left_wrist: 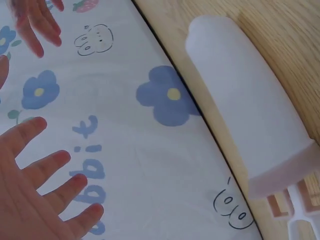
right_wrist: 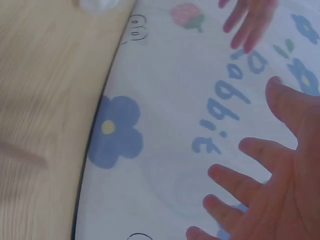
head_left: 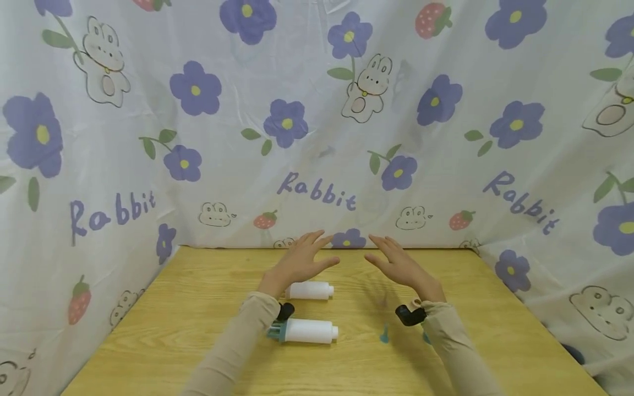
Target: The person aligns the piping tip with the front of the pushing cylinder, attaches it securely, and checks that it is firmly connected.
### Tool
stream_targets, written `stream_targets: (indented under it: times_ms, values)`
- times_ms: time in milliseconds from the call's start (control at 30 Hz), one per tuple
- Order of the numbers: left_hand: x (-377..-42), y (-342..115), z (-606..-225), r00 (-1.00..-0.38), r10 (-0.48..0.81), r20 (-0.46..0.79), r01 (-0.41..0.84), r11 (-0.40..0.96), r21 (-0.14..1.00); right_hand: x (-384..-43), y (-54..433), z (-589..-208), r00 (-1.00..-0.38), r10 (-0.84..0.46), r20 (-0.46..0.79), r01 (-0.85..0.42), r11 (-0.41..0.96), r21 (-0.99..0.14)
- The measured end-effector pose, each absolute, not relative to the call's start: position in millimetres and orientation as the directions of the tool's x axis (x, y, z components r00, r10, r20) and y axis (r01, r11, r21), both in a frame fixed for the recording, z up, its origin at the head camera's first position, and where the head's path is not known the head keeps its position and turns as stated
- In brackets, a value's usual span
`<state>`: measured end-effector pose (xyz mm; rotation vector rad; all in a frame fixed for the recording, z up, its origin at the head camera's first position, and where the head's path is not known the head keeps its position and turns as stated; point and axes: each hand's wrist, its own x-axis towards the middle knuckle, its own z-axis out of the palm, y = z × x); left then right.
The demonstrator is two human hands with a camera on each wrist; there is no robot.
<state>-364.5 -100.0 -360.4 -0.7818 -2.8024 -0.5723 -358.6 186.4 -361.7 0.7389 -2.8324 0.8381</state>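
My left hand [head_left: 299,264] is held above the table, fingers extended and apart, with nothing in its grasp. Opposite it, my right hand [head_left: 398,267] is also raised and bare, its fingers spread in the right wrist view. Below the left hand lies a white cylinder [head_left: 311,290] with a narrow stepped tip; the left wrist view shows its pale pinkish slotted end [left_wrist: 287,200]. Closer to me lies a similar white cylinder [head_left: 309,331] with a teal slotted end [head_left: 279,331]. A small teal pointed piece [head_left: 384,334] is left of my right forearm, which partly hides another teal piece [head_left: 426,337].
The wooden table [head_left: 356,363] meets a patterned curtain [head_left: 317,148] at its back edge, and the cloth also hangs on both sides. Black wrist cameras sit at both cuffs. A dark rounded object [head_left: 573,353] lies beyond the table's right edge.
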Motion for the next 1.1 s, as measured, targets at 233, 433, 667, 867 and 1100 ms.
stream_targets:
  times_ms: [233, 433, 667, 867, 1100]
  values:
    - [-364.0, -98.1, -363.8, -0.849, 0.444, 0.286, 0.522, 0.785, 0.333, -356.4, 191.1, -363.8, -0.874, -0.433, 0.219, -0.479, 0.699, -0.531]
    - [-367.3, -80.4, -373.4, -0.897, 0.328, 0.295, 0.441, 0.693, 0.57, -357.1, 211.7, -357.5, -0.898, -0.435, 0.072, -0.397, 0.727, -0.56]
    - [-362.3, -30.6, -384.7, -0.952, 0.133, 0.274, 0.304, 0.502, 0.81, -360.9, 229.3, -359.5, -0.914, -0.383, -0.136, -0.255, 0.801, -0.542]
    - [-358.7, 11.6, -393.0, -0.951, 0.254, 0.174, 0.304, 0.689, 0.658, -358.4, 239.6, -359.2, -0.919, -0.348, -0.183, -0.213, 0.831, -0.514]
    - [-361.1, 41.4, -417.8, -0.924, 0.377, 0.066, 0.325, 0.683, 0.655, -356.8, 253.3, -362.7, -0.911, -0.288, -0.296, -0.126, 0.876, -0.465]
